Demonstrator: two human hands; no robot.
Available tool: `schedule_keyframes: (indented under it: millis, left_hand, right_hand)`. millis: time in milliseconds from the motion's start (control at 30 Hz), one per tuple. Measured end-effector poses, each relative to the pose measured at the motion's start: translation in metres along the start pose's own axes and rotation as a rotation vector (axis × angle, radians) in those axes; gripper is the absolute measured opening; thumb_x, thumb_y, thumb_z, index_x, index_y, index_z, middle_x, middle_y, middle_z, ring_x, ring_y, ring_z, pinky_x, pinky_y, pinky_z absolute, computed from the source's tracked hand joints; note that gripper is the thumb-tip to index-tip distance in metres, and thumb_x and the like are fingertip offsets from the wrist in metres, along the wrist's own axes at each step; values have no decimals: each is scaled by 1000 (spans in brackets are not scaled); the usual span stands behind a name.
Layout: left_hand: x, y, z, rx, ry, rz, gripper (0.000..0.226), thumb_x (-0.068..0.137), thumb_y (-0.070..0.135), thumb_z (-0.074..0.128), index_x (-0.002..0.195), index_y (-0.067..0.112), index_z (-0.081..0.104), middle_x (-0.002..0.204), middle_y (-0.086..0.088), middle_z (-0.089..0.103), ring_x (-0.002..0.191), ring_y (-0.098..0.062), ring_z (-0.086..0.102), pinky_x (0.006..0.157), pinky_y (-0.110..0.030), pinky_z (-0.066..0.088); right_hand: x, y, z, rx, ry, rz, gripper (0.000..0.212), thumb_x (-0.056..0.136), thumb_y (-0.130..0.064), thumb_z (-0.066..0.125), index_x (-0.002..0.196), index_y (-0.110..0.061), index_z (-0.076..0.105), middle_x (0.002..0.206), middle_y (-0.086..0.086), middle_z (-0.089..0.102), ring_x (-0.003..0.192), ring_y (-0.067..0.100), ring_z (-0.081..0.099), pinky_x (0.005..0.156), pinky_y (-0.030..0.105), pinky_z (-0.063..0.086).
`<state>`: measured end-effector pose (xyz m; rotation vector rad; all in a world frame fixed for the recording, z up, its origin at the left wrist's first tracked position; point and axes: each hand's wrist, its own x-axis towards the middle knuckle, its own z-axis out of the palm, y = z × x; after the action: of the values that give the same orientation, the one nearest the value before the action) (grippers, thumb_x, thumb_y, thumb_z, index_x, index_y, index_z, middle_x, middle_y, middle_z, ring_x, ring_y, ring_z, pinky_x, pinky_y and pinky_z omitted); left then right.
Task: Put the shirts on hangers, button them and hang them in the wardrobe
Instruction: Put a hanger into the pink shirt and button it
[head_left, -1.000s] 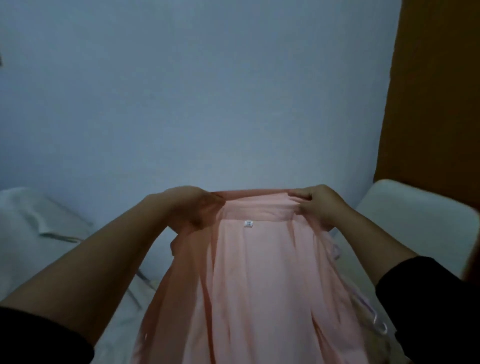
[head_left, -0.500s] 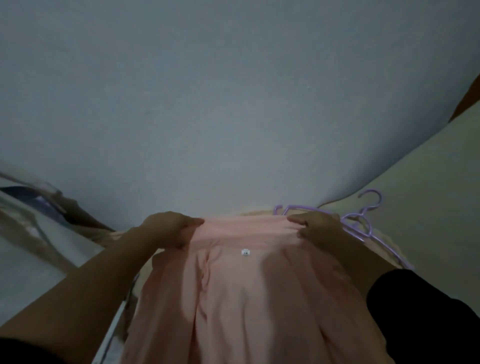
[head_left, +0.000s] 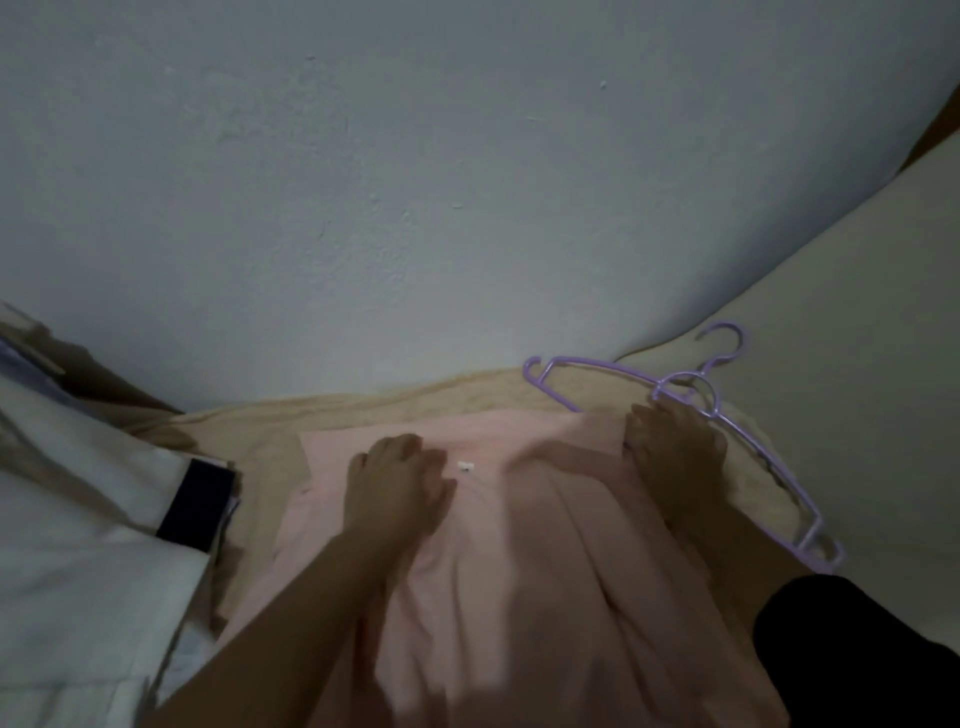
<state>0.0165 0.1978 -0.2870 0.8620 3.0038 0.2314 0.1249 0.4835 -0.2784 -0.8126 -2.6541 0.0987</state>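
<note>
A pink shirt (head_left: 519, 545) is being spread out in the lower centre of the frame, over a beige cloth (head_left: 415, 405) below a grey wall (head_left: 415, 182). Its upper part is being pressed by the left hand (head_left: 397, 480), fingers spread and fairly flat. Its upper right edge is being held by the right hand (head_left: 672, 452); whether the fabric is being pinched cannot be told. Purple hangers (head_left: 691, 389) are lying just beside the right hand, at centre right. White garments (head_left: 78, 545) are piled at lower left.
</note>
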Motion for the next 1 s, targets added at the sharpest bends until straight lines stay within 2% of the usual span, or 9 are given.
schedule_keyframes:
  millis: [67,167,267,367,500,600,667,800,1000]
  left_hand:
    - [-19,30,19,-34,-37,12,63,79,63,30,127,31,57,136,0,53,126,-25,47,102,-39,37]
    - [-44,64,47,-74,-141,-1,68,89,61,24,148,28,29,159,-5,18,146,-25,15,116,-38,18]
    - [-55,71,60,-86,-95,-41,80,80,62,-3,152,31,16,161,-1,9,148,-20,6,118,-34,8]
    - [-54,71,65,-78,-70,-40,83,79,60,-5,152,31,19,160,-2,15,148,-21,12,118,-35,11]
    - [-54,72,69,-77,-28,-56,71,86,55,15,143,24,44,150,-8,40,138,-27,37,112,-41,29]
    - [-55,70,74,-101,26,-50,61,87,47,29,133,18,57,138,-13,53,128,-31,50,104,-45,40]
    - [-55,69,75,-108,44,-49,60,86,45,32,132,17,58,136,-13,55,126,-32,52,102,-45,41]
    - [-56,68,76,-111,55,-43,59,86,44,34,132,17,58,136,-13,56,126,-32,52,103,-44,41]
    - [-58,66,72,-128,12,-43,57,86,43,35,131,18,59,136,-12,56,125,-31,53,102,-43,42]
  right_hand:
    - [-17,17,-9,-25,57,52,32,81,-30,45,96,-10,64,100,17,62,90,38,60,74,47,47]
    - [-32,43,-19,-72,56,119,54,97,-45,18,101,-8,57,102,19,59,92,39,57,73,45,46]
    - [-39,71,-19,-46,-120,140,87,66,-63,37,125,0,48,120,29,54,107,46,54,85,52,44]
    - [-40,90,-12,80,-228,156,118,50,-70,37,138,8,36,136,34,40,124,50,39,102,56,31]
    - [-41,97,-3,105,-174,181,118,52,-73,45,139,7,35,134,34,42,121,49,42,101,53,33]
    - [-37,93,-4,88,-165,222,111,60,-58,75,142,3,31,137,30,39,125,44,39,104,47,29]
    - [-35,94,-1,77,-168,228,112,59,-47,83,144,2,29,138,28,37,127,41,37,105,45,26]
    - [-32,95,-2,50,-219,210,113,61,-50,80,147,-3,22,141,24,32,130,39,32,106,43,25]
    - [-33,90,-10,91,-105,203,103,58,-38,85,142,-5,35,130,28,40,119,44,38,97,48,33]
